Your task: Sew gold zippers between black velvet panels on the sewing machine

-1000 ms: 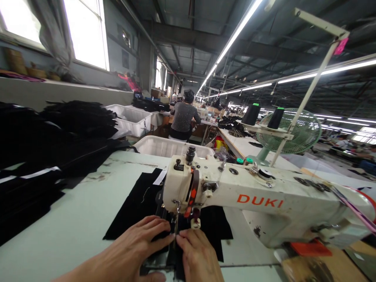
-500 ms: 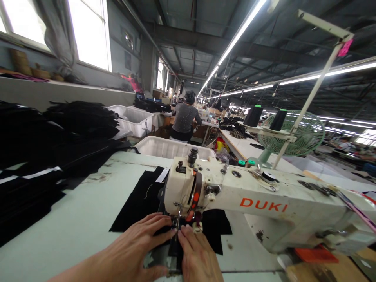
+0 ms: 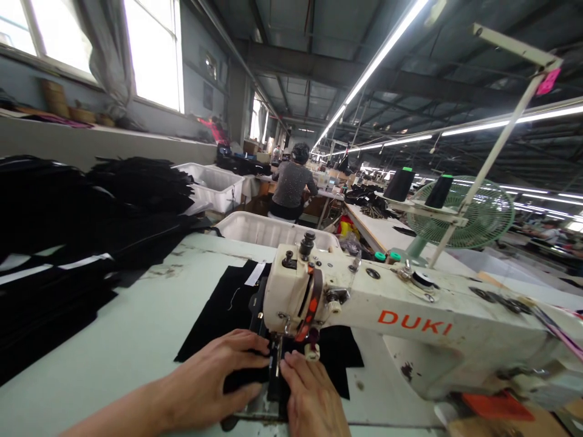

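A black fabric piece point(image 3: 209, 315) lies under the head of a white sewing machine point(image 3: 355, 303) marked DUKI. It carries a white label point(image 3: 254, 274) and a loose pale thread. My left hand point(image 3: 212, 379) rests on the fabric left of the needle area, thumb apart from the fingers. On the right of the presser foot, my right hand point(image 3: 314, 397) lies flat on the fabric, fingertips close to the foot. The needle tip is too small to make out.
Stacks of black fabric point(image 3: 54, 224) stand at the left. White bins point(image 3: 273, 230) are behind the table. A person point(image 3: 294, 185) sits beyond with their back to me. Two black thread cones point(image 3: 401, 184) and a green fan point(image 3: 487, 212) are at the right.
The whole view has shifted slightly, moving the scene rightward. My left thumb has drawn back from the strip by the presser foot. My right hand stays by the foot.
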`<control>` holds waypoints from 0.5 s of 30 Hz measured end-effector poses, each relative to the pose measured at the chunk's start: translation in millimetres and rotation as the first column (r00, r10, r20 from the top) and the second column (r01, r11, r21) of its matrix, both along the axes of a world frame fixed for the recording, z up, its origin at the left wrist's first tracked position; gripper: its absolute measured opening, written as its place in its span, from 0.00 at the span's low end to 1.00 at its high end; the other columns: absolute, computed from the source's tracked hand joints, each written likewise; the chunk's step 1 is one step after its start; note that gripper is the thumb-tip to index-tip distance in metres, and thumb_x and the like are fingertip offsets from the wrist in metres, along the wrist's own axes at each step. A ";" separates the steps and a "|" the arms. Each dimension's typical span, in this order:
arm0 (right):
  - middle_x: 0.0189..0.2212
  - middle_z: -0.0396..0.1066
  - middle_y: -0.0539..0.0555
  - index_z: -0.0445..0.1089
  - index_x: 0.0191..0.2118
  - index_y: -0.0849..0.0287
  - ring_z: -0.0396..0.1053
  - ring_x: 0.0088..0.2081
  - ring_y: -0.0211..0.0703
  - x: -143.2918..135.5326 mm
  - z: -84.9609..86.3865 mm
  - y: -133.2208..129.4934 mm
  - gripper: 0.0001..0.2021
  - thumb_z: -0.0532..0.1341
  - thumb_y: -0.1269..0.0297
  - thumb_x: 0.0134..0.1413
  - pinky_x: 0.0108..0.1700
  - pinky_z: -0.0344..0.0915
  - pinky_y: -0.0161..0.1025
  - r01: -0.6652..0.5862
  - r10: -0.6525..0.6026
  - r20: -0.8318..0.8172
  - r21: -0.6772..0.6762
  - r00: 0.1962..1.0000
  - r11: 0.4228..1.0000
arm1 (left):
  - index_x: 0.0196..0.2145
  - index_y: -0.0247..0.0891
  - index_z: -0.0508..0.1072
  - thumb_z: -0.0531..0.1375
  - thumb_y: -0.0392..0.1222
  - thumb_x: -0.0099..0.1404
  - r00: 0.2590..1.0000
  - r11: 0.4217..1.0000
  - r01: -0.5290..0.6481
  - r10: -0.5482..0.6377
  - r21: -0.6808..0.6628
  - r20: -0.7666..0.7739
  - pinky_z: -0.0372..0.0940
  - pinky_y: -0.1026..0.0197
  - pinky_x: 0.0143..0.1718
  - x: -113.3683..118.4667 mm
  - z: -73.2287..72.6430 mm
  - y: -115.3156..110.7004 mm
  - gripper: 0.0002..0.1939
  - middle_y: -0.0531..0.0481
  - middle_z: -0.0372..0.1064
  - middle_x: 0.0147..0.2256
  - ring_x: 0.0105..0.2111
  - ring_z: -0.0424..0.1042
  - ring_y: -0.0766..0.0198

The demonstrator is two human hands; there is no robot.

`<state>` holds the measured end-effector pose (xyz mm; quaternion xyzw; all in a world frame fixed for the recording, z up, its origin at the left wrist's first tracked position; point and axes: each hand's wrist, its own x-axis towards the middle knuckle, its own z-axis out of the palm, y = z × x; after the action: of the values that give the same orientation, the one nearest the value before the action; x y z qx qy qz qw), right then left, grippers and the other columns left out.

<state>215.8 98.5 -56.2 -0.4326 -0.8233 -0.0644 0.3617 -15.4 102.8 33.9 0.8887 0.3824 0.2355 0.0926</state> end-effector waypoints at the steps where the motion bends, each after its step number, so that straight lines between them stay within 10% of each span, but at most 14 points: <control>1: 0.48 0.77 0.50 0.75 0.51 0.54 0.74 0.48 0.48 0.8 2.7 -0.7 0.30 0.57 0.80 0.38 0.55 0.70 0.42 -0.016 0.016 -0.001 -0.013 1.000 1.000 | 0.51 0.47 0.77 0.57 0.43 0.69 0.999 0.999 -0.038 0.038 0.000 0.011 0.68 0.62 0.56 -1.6 -2.4 3.4 0.15 0.52 0.74 0.53 0.53 0.74 0.59; 9: 0.43 0.77 0.53 0.77 0.44 0.54 0.73 0.44 0.52 -2.3 36.6 -8.2 0.22 0.53 0.80 0.49 0.49 0.72 0.48 0.115 -0.114 -0.110 0.004 0.987 0.993 | 0.65 0.44 0.62 0.54 0.45 0.74 0.973 0.989 -0.122 0.135 0.078 -0.187 0.52 0.40 0.66 -5.1 -10.9 20.3 0.23 0.44 0.59 0.65 0.64 0.59 0.50; 15: 0.40 0.77 0.56 0.76 0.42 0.58 0.72 0.44 0.54 21.1 58.7 -22.5 0.19 0.52 0.81 0.53 0.50 0.69 0.53 0.198 -0.198 0.000 -0.058 0.980 0.979 | 0.62 0.36 0.66 0.55 0.54 0.71 0.895 0.947 -0.277 0.316 0.162 -0.314 0.66 0.37 0.55 -21.4 -22.5 -41.1 0.28 0.32 0.65 0.60 0.58 0.67 0.37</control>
<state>236.9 76.0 2.6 -0.5228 -0.7766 -0.0749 0.3434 -36.9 61.7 11.4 0.8507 0.5096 0.1131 -0.0613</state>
